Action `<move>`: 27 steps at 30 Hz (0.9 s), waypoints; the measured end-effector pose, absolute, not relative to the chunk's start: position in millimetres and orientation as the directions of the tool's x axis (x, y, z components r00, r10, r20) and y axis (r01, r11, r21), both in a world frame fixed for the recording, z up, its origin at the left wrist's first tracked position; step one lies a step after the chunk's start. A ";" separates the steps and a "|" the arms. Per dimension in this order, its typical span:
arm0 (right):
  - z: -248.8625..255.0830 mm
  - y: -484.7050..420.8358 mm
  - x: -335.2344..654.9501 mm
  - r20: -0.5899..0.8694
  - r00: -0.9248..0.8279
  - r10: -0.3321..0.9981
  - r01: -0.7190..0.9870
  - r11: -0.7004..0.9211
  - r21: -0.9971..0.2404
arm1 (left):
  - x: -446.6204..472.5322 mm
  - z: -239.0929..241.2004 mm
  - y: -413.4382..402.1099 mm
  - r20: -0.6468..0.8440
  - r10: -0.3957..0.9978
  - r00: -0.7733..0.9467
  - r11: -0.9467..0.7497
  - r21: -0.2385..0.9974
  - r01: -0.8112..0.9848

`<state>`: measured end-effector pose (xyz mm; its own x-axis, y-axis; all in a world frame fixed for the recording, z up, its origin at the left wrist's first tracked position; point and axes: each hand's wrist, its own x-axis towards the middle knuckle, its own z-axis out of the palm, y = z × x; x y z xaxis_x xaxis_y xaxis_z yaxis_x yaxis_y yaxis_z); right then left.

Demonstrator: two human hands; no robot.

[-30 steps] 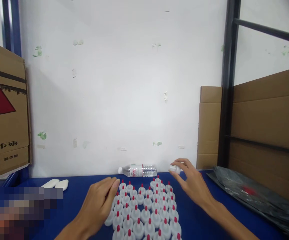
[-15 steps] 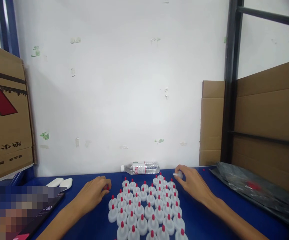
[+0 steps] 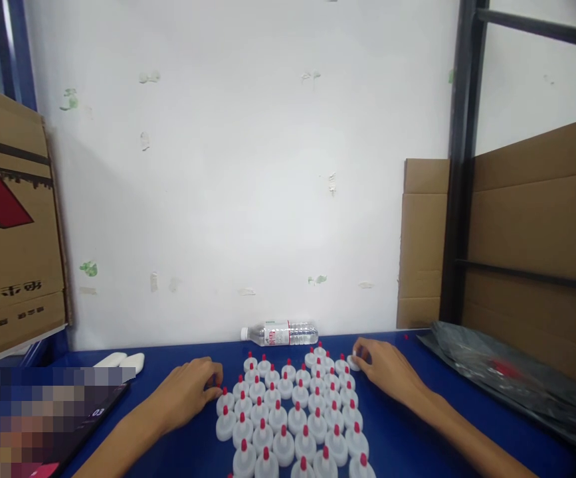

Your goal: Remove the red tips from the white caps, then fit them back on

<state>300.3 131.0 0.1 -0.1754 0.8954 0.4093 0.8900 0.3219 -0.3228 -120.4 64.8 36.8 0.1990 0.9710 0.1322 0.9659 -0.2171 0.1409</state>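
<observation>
"Watching remotely, I see the right hand [image 3: 386,365] pinched on a white cap [image 3: 352,363], inward of its palm. How's the left hand [image 3: 191,385]?"

"Curled just beside the red-tipped caps [image 3: 297,419] that stand between both hands, though I cannot tell whether it grips anything; a bottle [image 3: 280,334] lies beyond them"

White wall [image 3: 238,186]: bright, palest above the bottle [image 3: 278,334]; soft shadow far left of it.
Blue post [image 3: 17,66]: pale glare streak, upper left of the bottle.
Phone [image 3: 91,421]: coarsely pixelated, lower left of the bottle.
</observation>
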 end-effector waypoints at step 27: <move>41.1 69.3 255.8 0.698 -0.405 0.591 0.680 0.705 -0.202 | -94.5 51.7 47.3 0.159 0.976 0.149 -0.150 -0.010 0.989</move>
<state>255.8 69.3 41.1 -0.4050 0.5907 0.6979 0.6800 0.7049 -0.2020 -94.5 47.3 51.7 0.1493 0.9759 0.1592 0.9887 -0.1497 -0.0096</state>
